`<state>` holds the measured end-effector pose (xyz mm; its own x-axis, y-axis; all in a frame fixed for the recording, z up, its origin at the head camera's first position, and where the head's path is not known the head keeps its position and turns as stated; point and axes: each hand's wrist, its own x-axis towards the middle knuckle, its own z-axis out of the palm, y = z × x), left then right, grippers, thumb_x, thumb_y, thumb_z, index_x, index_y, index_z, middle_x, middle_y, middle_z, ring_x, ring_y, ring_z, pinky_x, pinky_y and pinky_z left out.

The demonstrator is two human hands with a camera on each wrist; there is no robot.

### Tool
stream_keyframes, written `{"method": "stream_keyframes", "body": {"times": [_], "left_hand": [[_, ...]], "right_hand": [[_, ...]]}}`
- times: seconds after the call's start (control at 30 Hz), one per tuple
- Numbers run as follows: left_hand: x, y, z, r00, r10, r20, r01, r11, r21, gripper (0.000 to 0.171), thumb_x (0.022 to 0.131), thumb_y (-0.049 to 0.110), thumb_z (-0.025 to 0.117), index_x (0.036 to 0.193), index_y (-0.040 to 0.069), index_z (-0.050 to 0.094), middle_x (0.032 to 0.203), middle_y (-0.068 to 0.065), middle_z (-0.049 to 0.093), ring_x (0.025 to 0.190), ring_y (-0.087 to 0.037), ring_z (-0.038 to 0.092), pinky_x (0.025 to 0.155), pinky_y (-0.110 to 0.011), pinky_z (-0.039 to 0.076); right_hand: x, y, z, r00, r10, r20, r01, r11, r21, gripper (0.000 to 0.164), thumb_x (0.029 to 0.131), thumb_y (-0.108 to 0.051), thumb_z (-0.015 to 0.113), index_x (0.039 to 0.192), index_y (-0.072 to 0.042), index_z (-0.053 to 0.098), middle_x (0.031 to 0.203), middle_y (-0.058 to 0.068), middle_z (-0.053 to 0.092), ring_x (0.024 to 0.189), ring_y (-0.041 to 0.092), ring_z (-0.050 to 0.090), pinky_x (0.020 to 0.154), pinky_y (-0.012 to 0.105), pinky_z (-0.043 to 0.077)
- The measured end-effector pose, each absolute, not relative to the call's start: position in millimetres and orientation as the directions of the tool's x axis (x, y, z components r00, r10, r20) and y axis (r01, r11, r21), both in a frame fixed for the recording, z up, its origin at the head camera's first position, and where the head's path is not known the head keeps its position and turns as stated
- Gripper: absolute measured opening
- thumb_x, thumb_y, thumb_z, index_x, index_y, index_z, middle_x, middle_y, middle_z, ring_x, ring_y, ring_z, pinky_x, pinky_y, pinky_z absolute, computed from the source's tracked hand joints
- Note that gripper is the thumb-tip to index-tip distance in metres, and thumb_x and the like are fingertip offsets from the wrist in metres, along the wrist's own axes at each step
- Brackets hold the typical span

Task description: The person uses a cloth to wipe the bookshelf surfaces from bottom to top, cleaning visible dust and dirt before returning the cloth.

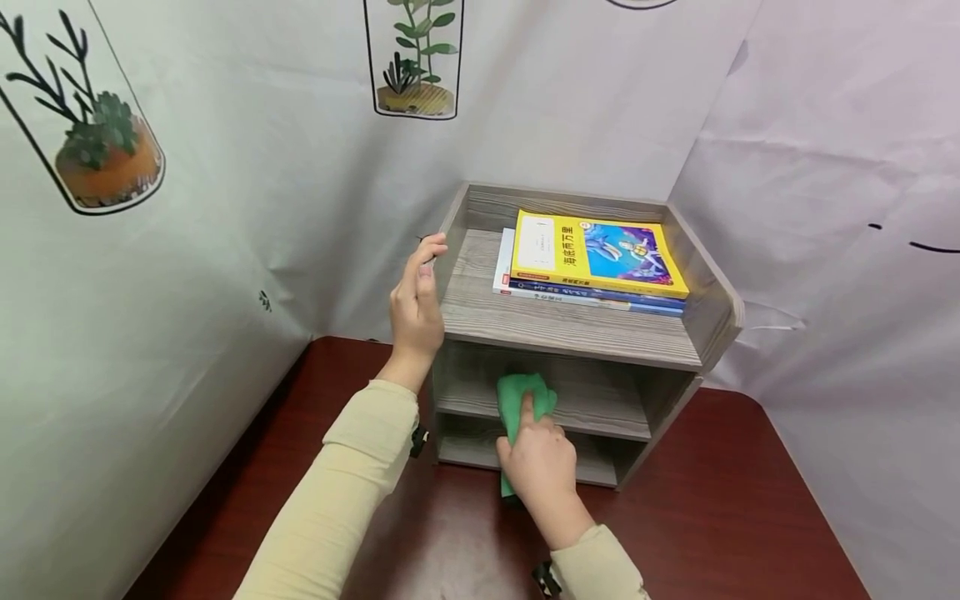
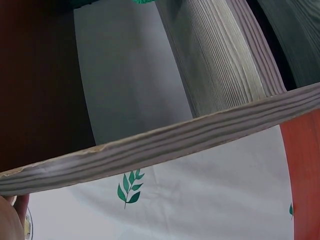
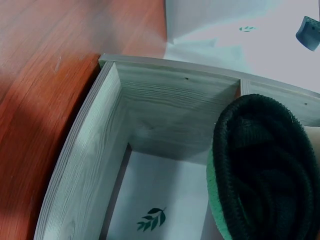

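A small grey wood-grain shelf unit [image 1: 570,346] stands on the table. In the head view my left hand [image 1: 416,312] lies against its left side panel, fingers up and mostly straight, holding nothing. Only a bit of that hand [image 2: 12,215] shows in the left wrist view, by the panel edge. My right hand [image 1: 540,462] grips a green cloth [image 1: 517,396] at the front of the middle shelf, index finger stretched along it. Some cloth hangs below the hand. The right wrist view shows the bunched cloth [image 3: 216,195] close up, its dark-edged fold hiding part of the unit.
A stack of books [image 1: 600,254] with a yellow cover on top lies on the upper shelf. The unit stands on a dark red table [image 1: 720,500]. White fabric walls [image 1: 300,125] printed with plants enclose the back and sides.
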<state>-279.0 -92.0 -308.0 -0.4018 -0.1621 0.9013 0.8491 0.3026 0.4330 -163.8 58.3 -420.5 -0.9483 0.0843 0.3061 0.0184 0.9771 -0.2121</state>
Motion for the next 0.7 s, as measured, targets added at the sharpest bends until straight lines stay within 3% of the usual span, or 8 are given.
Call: {"method": "stream_keyframes", "body": {"times": [0.1,0.27,0.43,0.7], "left_hand": [[-274.4,-90.5,-304.7,-0.402,-0.168,0.900,0.852,0.293,0.435,0.036,0.094,0.015,0.030,0.110,-0.002,0.057,0.121,-0.014,0.059,0.115,-0.024,0.052,0.091,-0.037,0.042],[-256.3,-87.6,-290.9,-0.414,-0.174,0.894,0.839,0.309,0.449,0.031,0.089,0.003,0.032,0.106,-0.009,0.055,0.116,-0.023,0.058,0.105,-0.029,0.057,0.083,-0.037,0.045],[-265.3,-88.5,-297.2,-0.395,-0.178,0.901,0.844,0.317,0.432,0.032,0.089,0.006,0.032,0.107,-0.006,0.056,0.117,-0.020,0.059,0.102,-0.028,0.058,0.076,-0.034,0.043],[-282.1,-91.4,-309.7,-0.385,-0.172,0.907,0.856,0.302,0.420,0.035,0.093,0.018,0.032,0.111,0.002,0.058,0.122,-0.008,0.059,0.112,-0.019,0.055,0.084,-0.034,0.045]], "right_hand": [[-163.9,56.6,-420.2,-0.947,0.078,0.313,0.010,0.976,-0.216,0.066,0.079,-0.033,0.058,0.136,-0.002,0.045,0.080,0.020,0.058,0.067,0.031,0.057,0.048,0.041,0.046],[-165.5,51.9,-420.2,-0.940,0.074,0.332,-0.003,0.974,-0.225,0.066,0.076,-0.032,0.058,0.134,-0.001,0.047,0.082,0.022,0.059,0.068,0.033,0.057,0.051,0.042,0.047],[-167.0,46.1,-420.2,-0.934,0.073,0.351,-0.012,0.972,-0.234,0.067,0.073,-0.030,0.059,0.132,-0.001,0.049,0.083,0.022,0.060,0.068,0.034,0.058,0.053,0.044,0.047],[-167.9,38.8,-418.2,-0.939,0.057,0.340,-0.022,0.975,-0.222,0.067,0.074,-0.031,0.058,0.133,-0.001,0.048,0.085,0.023,0.060,0.069,0.033,0.058,0.052,0.043,0.047]]}}
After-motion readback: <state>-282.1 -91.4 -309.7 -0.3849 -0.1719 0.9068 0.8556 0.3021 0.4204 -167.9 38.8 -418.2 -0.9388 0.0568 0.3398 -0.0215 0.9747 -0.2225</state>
